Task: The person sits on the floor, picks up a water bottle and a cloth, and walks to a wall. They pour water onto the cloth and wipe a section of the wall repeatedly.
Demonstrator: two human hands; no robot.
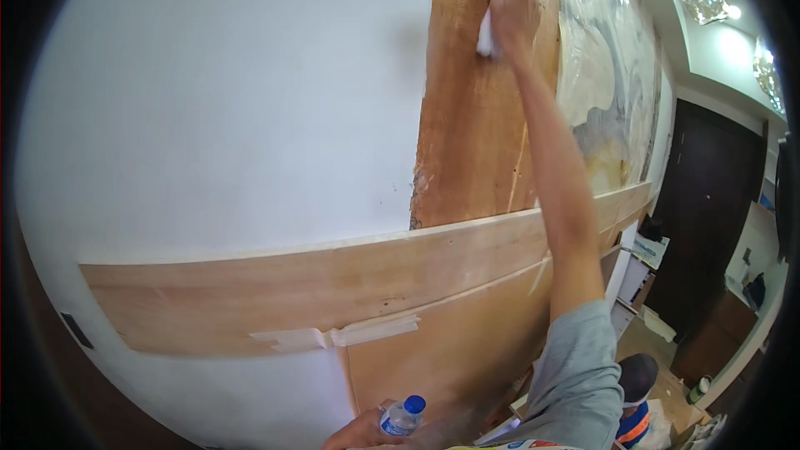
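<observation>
High up, my right hand (515,17) is closed round a white cloth (485,37) and holds it against a bare wooden panel (471,146). My right arm is stretched upward, bare below a grey sleeve. At the bottom edge of the head view, my left hand (360,431) grips a clear plastic bottle (400,418) with a blue cap. The bottle stands upright in the fingers, and its base is hidden. Liquid in it is hard to make out.
A wooden board (275,292) with masking tape (375,332) crosses the white wall (250,117). Plastic-covered marbled panelling (612,92) adjoins the bare wood. Low at the right, another person (637,383) is near boxes, with a dark door (704,200) beyond.
</observation>
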